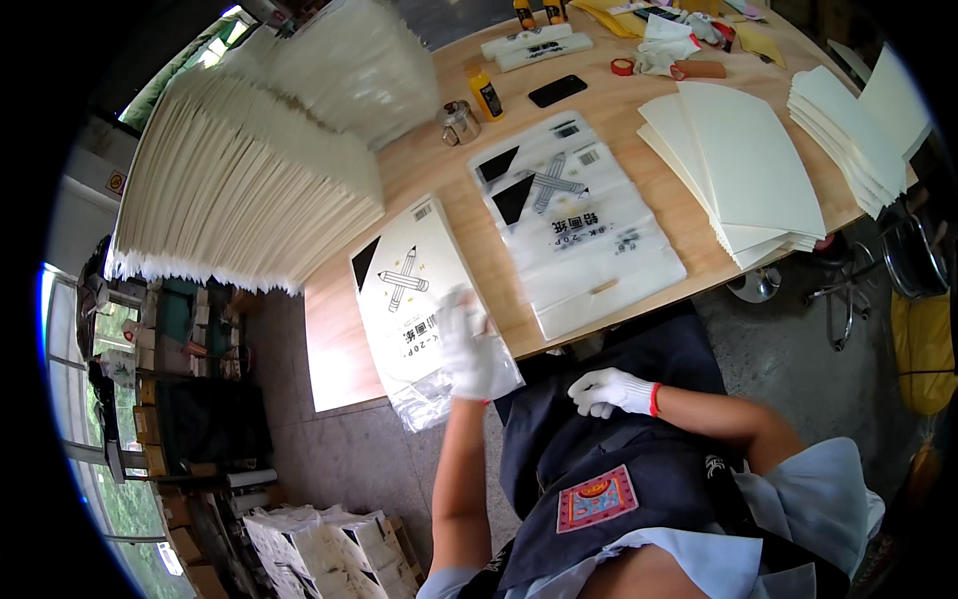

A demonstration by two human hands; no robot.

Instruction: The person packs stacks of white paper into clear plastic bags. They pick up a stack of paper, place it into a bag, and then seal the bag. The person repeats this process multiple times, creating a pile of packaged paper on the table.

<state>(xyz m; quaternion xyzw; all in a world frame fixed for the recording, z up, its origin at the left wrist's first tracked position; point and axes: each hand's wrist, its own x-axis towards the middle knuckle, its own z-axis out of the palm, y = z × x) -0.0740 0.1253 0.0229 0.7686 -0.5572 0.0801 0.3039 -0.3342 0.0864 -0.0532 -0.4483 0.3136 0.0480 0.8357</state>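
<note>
My left hand (pixel 464 344), in a white knit glove, is on the right side of a clear plastic pack of drawing paper (pixel 399 290) printed with crossed pencils. Motion smears its fingers, so their pose is unclear. The pack lies at the table's near left edge, and its loose plastic end (pixel 424 399) hangs past that edge. Over the dark apron at my lap, my right hand (pixel 611 391) is gloved too, fingers curled in with nothing seen in them. Right of the pack lies a stack of flat printed plastic bags (pixel 569 230).
A tall stack of paper packs (pixel 239 170) stands at the left. White sheets (pixel 748 170) lie fanned on the right, beside another sheet stack (pixel 848 135). Farther back are a metal cup (pixel 459 123), an orange bottle (pixel 485 95) and a phone (pixel 558 91). Boxes (pixel 334 549) stand below left.
</note>
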